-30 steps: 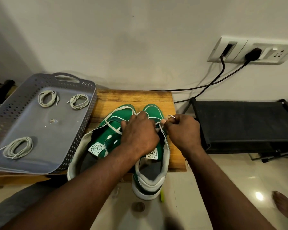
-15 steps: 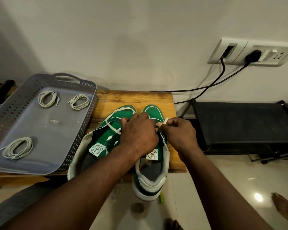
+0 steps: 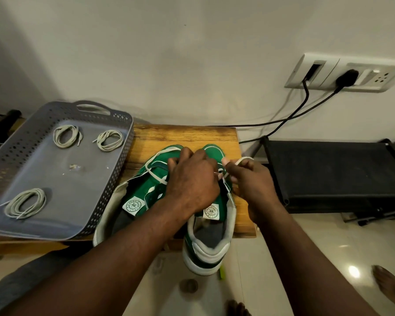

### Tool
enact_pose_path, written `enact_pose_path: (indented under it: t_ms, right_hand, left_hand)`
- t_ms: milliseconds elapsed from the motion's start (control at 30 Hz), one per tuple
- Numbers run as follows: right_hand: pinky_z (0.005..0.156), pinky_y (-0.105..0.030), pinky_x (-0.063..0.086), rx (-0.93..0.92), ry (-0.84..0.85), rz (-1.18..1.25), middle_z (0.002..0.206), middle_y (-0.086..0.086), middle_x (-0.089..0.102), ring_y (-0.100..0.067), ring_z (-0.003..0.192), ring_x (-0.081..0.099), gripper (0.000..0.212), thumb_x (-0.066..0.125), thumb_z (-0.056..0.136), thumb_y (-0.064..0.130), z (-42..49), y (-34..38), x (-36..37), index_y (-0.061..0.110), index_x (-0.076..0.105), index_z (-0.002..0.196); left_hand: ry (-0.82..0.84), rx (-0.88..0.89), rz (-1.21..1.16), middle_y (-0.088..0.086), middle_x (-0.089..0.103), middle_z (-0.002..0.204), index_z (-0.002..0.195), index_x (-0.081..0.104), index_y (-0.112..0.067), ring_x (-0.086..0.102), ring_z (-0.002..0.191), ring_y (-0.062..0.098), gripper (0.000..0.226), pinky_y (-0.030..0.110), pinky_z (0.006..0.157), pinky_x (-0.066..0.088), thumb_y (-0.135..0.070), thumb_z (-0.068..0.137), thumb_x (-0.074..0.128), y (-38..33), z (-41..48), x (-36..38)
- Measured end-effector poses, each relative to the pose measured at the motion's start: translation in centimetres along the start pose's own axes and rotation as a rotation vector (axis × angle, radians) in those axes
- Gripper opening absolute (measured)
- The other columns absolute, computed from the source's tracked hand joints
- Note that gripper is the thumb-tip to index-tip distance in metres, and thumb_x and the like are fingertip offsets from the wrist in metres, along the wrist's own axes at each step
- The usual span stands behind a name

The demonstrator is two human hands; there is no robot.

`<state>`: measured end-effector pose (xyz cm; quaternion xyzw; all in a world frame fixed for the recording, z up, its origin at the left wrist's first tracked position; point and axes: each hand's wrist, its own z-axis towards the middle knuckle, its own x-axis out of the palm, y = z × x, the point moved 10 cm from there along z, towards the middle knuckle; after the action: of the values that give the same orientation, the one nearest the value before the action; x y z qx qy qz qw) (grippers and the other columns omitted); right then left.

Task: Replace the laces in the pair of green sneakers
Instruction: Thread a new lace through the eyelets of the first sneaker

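Note:
Two green sneakers with white trim lie side by side on a wooden board (image 3: 185, 135), heels toward me. My left hand (image 3: 192, 179) covers the lacing of the right sneaker (image 3: 211, 238), fingers curled down onto it; what they hold is hidden. My right hand (image 3: 249, 179) pinches a loop of white lace (image 3: 243, 159) at that shoe's right side. The left sneaker (image 3: 135, 201) has a loose white lace (image 3: 154, 160) draped over its front.
A grey perforated tray (image 3: 55, 179) at left holds three coiled pale laces (image 3: 25, 202). A black low rack (image 3: 328, 174) stands right of the board. Two black cables run from a wall socket plate (image 3: 342, 75). Bare feet show on the tiled floor at lower right.
My right hand has drawn the lace loop out to the right of the shoe, after coming in close to my left hand half a second ago. The left hand stays on the lacing.

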<state>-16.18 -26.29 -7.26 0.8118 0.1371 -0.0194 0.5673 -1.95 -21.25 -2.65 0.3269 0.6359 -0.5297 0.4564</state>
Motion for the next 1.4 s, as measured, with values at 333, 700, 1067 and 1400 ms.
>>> enact_pose_path:
  t_ms: [333,700,1067,1400]
  right_hand:
    - [0.073,-0.051,0.065,-0.1,-0.135,-0.326,0.072,0.0,0.074,-0.019,0.074,0.074,0.029,0.078,0.092,0.037,0.6,0.6,-1.1,0.017,0.071,0.072]
    - [0.073,-0.049,0.065,-0.099,-0.151,-0.366,0.072,0.001,0.074,-0.016,0.072,0.073,0.03,0.077,0.093,0.04,0.5,0.8,-1.2,0.019,0.071,0.073]
    - [0.075,-0.041,0.057,-0.111,-0.235,0.155,0.086,-0.009,0.074,-0.024,0.083,0.069,0.024,0.07,0.099,0.033,-0.1,2.7,-4.7,0.014,0.072,0.084]
    - [0.066,-0.037,0.058,-0.077,-0.173,-0.121,0.074,-0.005,0.072,-0.015,0.069,0.067,0.023,0.078,0.092,0.019,-0.2,1.6,-1.5,0.012,0.069,0.072]
  left_hand:
    - [-0.15,-0.04,-0.902,-0.005,0.068,0.097,0.074,0.068,-0.023,0.061,0.104,0.021,0.02,0.047,0.099,0.049,-0.021,0.093,0.076,2.6,2.0,-4.1]
    - [0.199,-0.05,-0.21,-0.007,0.065,0.091,0.092,0.059,-0.026,0.062,0.086,0.017,0.025,0.033,0.07,0.049,-0.032,0.085,0.083,2.8,1.2,-0.2]
    - [0.173,-0.019,-0.087,-0.011,0.059,0.09,0.077,0.056,-0.031,0.055,0.096,0.019,0.023,0.044,0.091,0.048,-0.036,0.088,0.075,2.5,1.3,0.3]
    - [0.164,-0.036,-0.045,-0.009,0.057,0.108,0.092,0.062,-0.033,0.041,0.124,0.023,0.016,0.048,0.096,0.034,-0.045,0.09,0.073,2.3,1.2,0.7]
